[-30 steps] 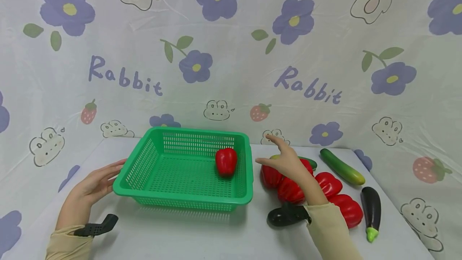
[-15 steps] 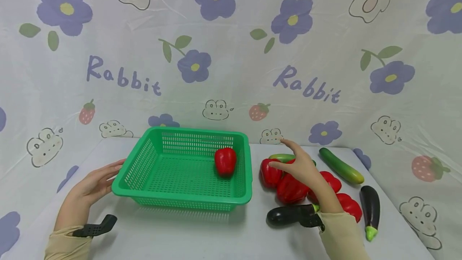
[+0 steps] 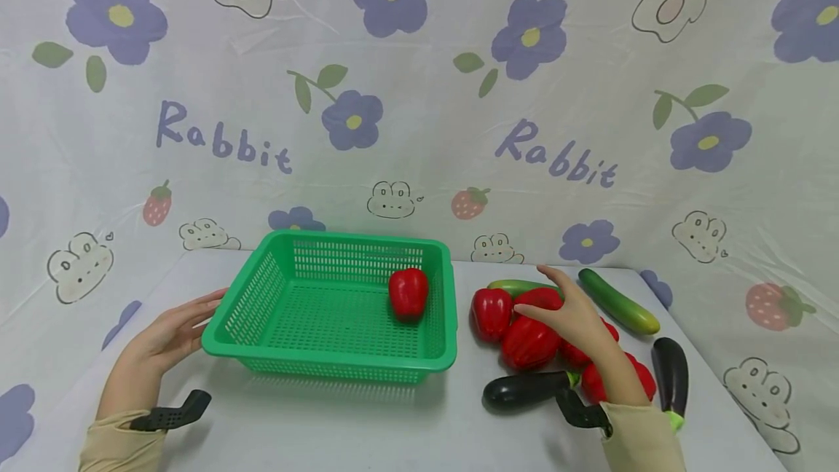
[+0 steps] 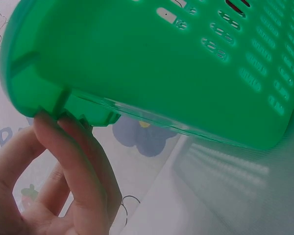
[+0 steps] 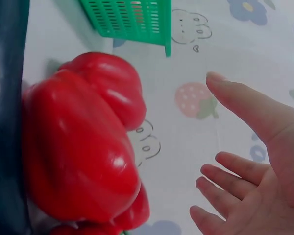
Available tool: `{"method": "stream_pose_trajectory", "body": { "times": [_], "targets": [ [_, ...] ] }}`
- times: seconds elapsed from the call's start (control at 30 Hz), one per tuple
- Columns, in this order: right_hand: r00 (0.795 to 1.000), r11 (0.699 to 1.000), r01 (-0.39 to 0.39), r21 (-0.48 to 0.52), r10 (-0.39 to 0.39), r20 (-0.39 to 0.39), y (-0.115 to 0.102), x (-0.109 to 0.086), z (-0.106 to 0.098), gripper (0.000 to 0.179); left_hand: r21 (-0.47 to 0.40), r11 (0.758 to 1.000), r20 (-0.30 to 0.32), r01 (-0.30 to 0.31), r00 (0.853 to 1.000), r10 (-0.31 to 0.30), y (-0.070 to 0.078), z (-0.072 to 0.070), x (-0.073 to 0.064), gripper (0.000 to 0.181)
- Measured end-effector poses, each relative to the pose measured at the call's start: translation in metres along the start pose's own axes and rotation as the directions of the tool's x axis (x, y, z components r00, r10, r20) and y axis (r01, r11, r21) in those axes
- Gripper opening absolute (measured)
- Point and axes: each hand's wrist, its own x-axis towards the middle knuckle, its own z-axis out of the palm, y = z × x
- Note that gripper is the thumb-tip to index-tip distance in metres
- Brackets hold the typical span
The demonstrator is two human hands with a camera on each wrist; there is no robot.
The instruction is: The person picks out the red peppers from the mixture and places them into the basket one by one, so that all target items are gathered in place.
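A green plastic basket [image 3: 341, 315] stands on the white table with a red bell pepper [image 3: 408, 294] inside. My left hand [image 3: 175, 333] is at its left side, and in the left wrist view its fingertips touch the underside of the rim [image 4: 49, 110]. My right hand [image 3: 577, 319], thumb and fingers spread and holding nothing, hovers above a group of red bell peppers [image 3: 529, 342] to the right of the basket. In the right wrist view the palm [image 5: 264, 205] is apart from the peppers [image 5: 83, 152]. My forearm partly hides the peppers further right.
A dark eggplant [image 3: 524, 392] lies in front of the peppers, and another [image 3: 671, 374] at the right. One cucumber [image 3: 619, 301] is at the back right; a green vegetable [image 3: 514, 287] shows behind the peppers. A printed cloth wall [image 3: 419, 130] rises behind the table.
My right hand has moved rightward and slightly down, from beside the basket's right rim to over the peppers, fingers still spread. My left hand and the basket have stayed in place.
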Motion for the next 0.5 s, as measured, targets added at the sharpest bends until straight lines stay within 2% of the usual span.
{"method": "stream_pose_trajectory", "body": {
  "times": [0.27, 0.5],
  "targets": [
    [0.998, 0.998, -0.065, -0.003, 0.065, 0.007, 0.012, -0.006, -0.005, 0.094, -0.005, 1.000, 0.011, -0.001, 1.000, 0.001, 0.000, 0.000, 0.000, 0.029],
    [0.997, 0.998, -0.067, -0.003, 0.067, -0.022, 0.021, -0.012, -0.007, 0.091, -0.030, 0.999, 0.067, -0.016, 0.998, 0.018, 0.001, 0.000, -0.002, 0.033]
  ]
}}
